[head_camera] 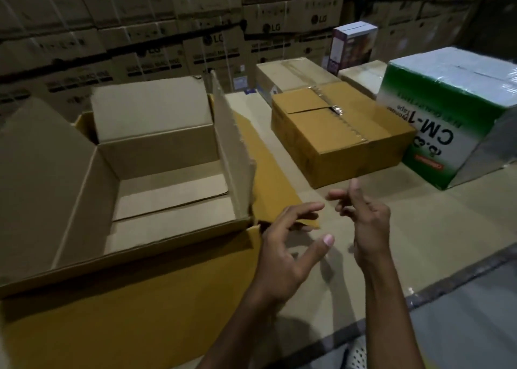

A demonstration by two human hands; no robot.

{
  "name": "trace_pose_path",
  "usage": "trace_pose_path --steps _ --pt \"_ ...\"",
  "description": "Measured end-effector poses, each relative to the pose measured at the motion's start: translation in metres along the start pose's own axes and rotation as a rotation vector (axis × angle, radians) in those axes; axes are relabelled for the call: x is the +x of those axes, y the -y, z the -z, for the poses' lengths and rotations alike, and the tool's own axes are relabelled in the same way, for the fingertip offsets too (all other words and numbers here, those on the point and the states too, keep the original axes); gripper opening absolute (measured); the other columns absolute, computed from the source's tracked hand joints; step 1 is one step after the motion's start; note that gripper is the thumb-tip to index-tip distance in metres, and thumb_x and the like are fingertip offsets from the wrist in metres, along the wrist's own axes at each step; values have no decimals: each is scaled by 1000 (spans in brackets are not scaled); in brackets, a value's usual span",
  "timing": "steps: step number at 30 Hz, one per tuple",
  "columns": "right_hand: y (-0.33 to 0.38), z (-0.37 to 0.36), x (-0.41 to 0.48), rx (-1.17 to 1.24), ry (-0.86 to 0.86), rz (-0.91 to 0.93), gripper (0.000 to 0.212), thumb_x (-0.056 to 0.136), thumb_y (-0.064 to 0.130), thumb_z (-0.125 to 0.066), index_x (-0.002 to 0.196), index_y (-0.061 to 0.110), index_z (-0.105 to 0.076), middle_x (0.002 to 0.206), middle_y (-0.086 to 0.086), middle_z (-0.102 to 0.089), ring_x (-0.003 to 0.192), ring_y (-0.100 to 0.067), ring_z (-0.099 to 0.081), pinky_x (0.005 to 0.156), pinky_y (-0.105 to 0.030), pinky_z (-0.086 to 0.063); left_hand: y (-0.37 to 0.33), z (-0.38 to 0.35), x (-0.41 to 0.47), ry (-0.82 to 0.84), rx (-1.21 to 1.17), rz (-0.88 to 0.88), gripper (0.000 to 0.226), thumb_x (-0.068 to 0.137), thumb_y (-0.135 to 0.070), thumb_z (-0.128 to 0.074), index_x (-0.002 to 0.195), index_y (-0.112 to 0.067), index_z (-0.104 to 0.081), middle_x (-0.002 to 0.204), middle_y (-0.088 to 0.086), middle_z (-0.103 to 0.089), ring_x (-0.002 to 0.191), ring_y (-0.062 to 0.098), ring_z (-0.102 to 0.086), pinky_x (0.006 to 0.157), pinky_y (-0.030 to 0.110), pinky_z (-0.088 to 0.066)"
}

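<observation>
Head — one open carton (156, 156), left hand (285, 245), right hand (366, 223).

Well beyond the right hand (369, 223), stacked LG cartons (173, 32) fill the back like a wall, strapped and dim. Just ahead of the hand sits a taped brown box (335, 136), and right of that a green-and-white box (453, 111) marked CM-1. Farther back stand a flat carton (285, 72) and a purple-white box (352, 44). Cardboard sheeting (419, 228) lies under the hand, with grey floor (475, 312) to its right. The light is low.
</observation>
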State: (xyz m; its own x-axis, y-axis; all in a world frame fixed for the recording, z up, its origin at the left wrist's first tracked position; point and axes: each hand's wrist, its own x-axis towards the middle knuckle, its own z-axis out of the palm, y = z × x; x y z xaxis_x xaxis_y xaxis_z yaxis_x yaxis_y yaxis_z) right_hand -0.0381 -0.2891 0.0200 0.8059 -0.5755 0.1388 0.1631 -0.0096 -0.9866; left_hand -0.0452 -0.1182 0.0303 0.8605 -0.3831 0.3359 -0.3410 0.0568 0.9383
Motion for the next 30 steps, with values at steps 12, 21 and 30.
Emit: trace_pose_path --steps 12,21,30 --pt "-35 165 214 -142 107 -187 29 103 42 -58 97 26 -81 100 8 -79 90 -14 -62 76 -32 -48 101 -161 194 -465 -70 500 30 94 -32 -74 123 -25 -68 124 -2 -70 114 14 -66 77 22 -53" --pt "-66 183 345 -239 54 -170 26 102 40 -62 127 34 -65 139 1 -59 123 -17 -55 91 -33 -51 150 -153 281 -787 13 677 71 93 -54 -69 151 -21 -44 152 8 -49 134 31 -51 106 47 -48" --pt "-102 168 399 -523 45 -150 58 96 35 -68 149 34 -47 166 1 -23 154 -34 -12 120 -59 -32 196 -156 282 -755 -105 768 62 84 -61 -62 137 -29 -55 132 4 -62 113 27 -61 101 57 -54"
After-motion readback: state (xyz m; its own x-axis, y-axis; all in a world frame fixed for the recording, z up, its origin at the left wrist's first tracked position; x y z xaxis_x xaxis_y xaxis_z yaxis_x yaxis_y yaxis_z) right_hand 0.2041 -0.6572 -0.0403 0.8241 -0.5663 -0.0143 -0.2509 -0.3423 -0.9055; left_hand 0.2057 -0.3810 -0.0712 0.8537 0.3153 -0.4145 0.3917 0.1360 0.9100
